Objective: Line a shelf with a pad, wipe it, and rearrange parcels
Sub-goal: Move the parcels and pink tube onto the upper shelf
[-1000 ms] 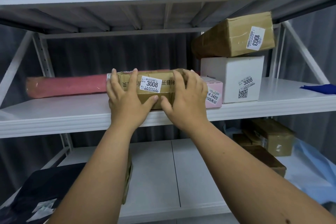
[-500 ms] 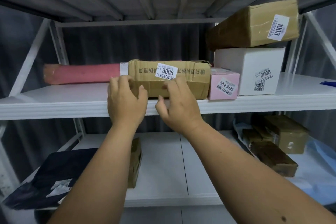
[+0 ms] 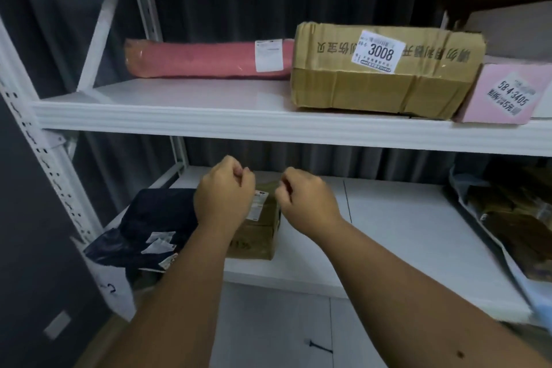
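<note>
Two hands: we see both held in the air below the front lip of the upper shelf (image 3: 239, 124), apart from each other and touching no parcel.
Left hand (image 3: 224, 193): its fingers are curled into a loose fist with nothing inside it; it hangs in front of the small brown box (image 3: 260, 233) on the lower shelf (image 3: 403, 233).
Right hand (image 3: 304, 199): its fingers are curled in as well, and we find nothing held in it; it hovers just right of the left hand.
Parcel 3008 (image 3: 385, 69): a dented brown carton resting on the upper shelf, right of centre, its white label facing us.
Pink roll (image 3: 203, 60): it lies flat along the far part of the upper shelf, its right end meeting the carton's left side.
Pink box (image 3: 504, 95): it stands just right of the carton, at the shelf's near edge; we cannot tell whether the two touch.
Lower shelf, left: a dark bag (image 3: 149, 227) lies beside the small brown box, overhanging the near edge.
Lower shelf, right: brown packets (image 3: 513, 218) lie in clear wrap at the right edge of view.
Pad: we cannot tell whether one lies on either shelf.
</note>
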